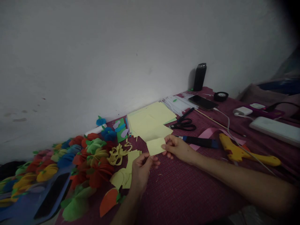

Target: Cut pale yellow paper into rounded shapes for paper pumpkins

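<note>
Two Hands on a Small Yellow Sheet

We hold a small, pale yellow paper rectangle (154, 147) above the middle of the purple cloth-covered worktop (178, 187). Our right hand (178, 148) pinches its right edge, thumb on top and fingers narrow. Our left hand (142, 171) has its fingers narrow at the near-left corner; whether they grip it or only steady it, we cannot tell. Holding by the margins probably leaves the face in view and spares thin paper from creasing.

Towards the far edge, by the wall, the broad stack of pale yellow sheets (152, 115) lies flat, presumably to keep its edges true. The black-handled scissors (187, 124) and blue-and-black utility knife (200, 142) lie right of it, seemingly to suit our right hand. The rounded pale yellow cutouts (122, 178) sit left of our left hand, apart from the curly yellow strips (118, 153).

Our easiest room is the stretch of cloth towards the near edge, which carries thin scraps. Leftward, the heap of many-coloured paper flowers (98, 168) crowds us and hides where the left edge runs. Rightward, the yellow glue gun (246, 153) and the white cable (231, 131) crossing it could snag our right forearm.
</note>
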The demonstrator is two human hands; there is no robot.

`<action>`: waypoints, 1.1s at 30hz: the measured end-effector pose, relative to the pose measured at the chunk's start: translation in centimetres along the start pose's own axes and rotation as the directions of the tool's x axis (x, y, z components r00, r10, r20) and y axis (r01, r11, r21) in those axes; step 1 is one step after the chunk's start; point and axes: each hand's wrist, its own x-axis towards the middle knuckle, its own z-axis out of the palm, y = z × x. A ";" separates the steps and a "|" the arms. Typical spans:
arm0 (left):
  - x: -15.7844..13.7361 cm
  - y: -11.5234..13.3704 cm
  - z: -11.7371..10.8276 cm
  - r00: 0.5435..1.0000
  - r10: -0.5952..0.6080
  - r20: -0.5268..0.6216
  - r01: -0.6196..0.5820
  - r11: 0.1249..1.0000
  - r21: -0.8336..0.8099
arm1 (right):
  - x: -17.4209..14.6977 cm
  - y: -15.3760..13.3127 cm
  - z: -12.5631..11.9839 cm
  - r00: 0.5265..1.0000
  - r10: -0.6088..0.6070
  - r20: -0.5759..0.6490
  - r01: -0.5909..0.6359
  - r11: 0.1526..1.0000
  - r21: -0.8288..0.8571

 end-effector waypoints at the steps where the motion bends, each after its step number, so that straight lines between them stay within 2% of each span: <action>1: 0.0 0.0 0.0 1.000 -0.003 0.009 0.003 1.000 -0.011 | 0.0 0.0 0.0 1.000 0.001 0.005 -0.001 1.000 0.003; 8: -0.7 0.7 0.5 0.974 -0.045 0.222 0.073 0.990 -0.121 | 0.1 0.2 -0.1 0.999 -0.011 0.045 0.011 1.000 0.010; 14: -0.2 0.0 0.4 0.988 -0.113 0.107 0.121 0.991 -0.065 | -0.1 0.5 0.2 0.997 -0.005 0.083 0.006 1.000 -0.016; 19: 0.0 -0.4 0.1 0.992 -0.099 0.075 0.101 0.995 -0.016 | -0.2 0.5 0.3 0.997 0.014 0.071 -0.012 1.000 -0.026; 21: -0.1 -0.3 0.0 0.994 -0.090 0.066 0.091 0.996 -0.009 | -0.3 0.3 0.2 0.994 0.057 0.092 -0.056 0.998 -0.015; 23: -0.2 -0.2 0.1 0.995 -0.080 0.057 0.080 0.997 0.008 | -0.4 0.0 0.1 0.979 0.126 0.162 -0.125 0.992 -0.014; 26: -0.2 0.0 0.2 0.995 -0.073 0.062 0.070 0.997 0.044 | -0.6 -0.4 0.0 0.938 0.206 0.280 -0.211 0.977 -0.011; 28: -0.3 0.0 0.3 0.994 -0.076 0.081 0.072 0.996 0.056 | -0.7 -0.5 -0.1 0.926 0.226 0.301 -0.238 0.971 0.005; 33: -0.4 -0.1 0.5 0.982 -0.117 0.148 0.112 0.993 0.042 | -0.6 -0.1 -0.2 0.930 0.190 0.314 -0.196 0.981 -0.013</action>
